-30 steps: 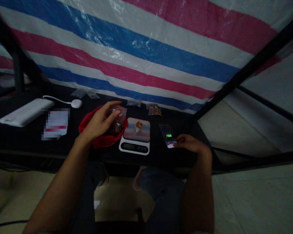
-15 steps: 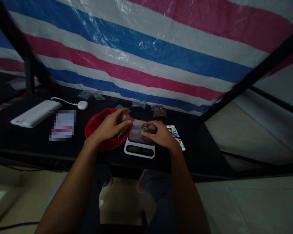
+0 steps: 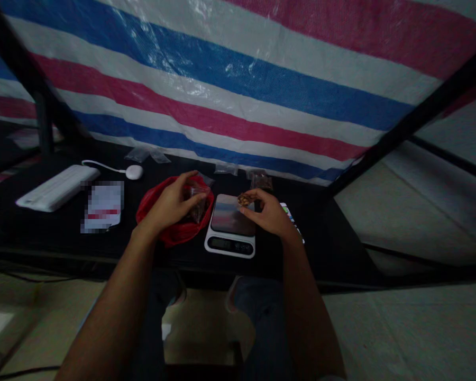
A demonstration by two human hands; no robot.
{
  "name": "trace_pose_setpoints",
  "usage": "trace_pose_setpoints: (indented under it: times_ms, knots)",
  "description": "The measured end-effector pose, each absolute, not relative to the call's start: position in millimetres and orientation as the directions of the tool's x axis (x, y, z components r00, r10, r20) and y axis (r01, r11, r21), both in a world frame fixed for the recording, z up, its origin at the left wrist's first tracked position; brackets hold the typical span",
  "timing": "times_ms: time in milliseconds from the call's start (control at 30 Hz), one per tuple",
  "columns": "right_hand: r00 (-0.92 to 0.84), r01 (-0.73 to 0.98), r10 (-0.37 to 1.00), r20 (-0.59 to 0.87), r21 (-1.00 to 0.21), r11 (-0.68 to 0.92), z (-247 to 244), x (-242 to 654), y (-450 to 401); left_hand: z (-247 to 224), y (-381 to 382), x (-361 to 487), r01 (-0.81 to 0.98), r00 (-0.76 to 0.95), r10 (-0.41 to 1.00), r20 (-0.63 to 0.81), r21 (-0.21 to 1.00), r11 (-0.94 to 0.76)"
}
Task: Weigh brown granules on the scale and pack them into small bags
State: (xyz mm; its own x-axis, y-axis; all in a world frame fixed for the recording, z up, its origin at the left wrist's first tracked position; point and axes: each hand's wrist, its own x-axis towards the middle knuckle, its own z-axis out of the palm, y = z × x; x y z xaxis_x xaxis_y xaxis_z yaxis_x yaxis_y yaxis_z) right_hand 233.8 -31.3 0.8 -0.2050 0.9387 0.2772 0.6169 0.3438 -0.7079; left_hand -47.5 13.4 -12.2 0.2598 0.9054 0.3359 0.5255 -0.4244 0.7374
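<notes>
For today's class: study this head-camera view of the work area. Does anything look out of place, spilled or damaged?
Nothing looks spilled or damaged. The mildest oddity is the small clear zip bags lying loose and unevenly spaced along the far edge of the black table, rather than stacked together.

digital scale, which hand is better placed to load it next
Right hand, probably: it pinches a brown piece over the digital scale, while the left hand holds a plastic bag above the red bag.
</notes>
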Motion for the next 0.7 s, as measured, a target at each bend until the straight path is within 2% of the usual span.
trace_pose_setpoints:
  times_ms: [100,233,567,700]
  knots:
    - [-0.219,0.589,0.926,0.307,-0.715,0.376,4,229,-30,-14,8,-39,0.431,0.396,0.853,0.34,0.751,-0.5]
    - [-0.245,0.551,0.907,0.342,-0.721,0.42,6,218,-26,-21,7,-29,0.342,0.473,0.788,0.395,0.742,-0.577]
    - [-0.384,0.594,0.838,0.387,-0.591,0.545,9,197,-15,-25,6,-28,0.326,0.47,0.773,0.426,0.73,-0.601]
    - [-0.418,0.58,0.821,0.388,-0.582,0.57,12,190,-12,-25,7,-28,0.352,0.452,0.775,0.442,0.709,-0.61]
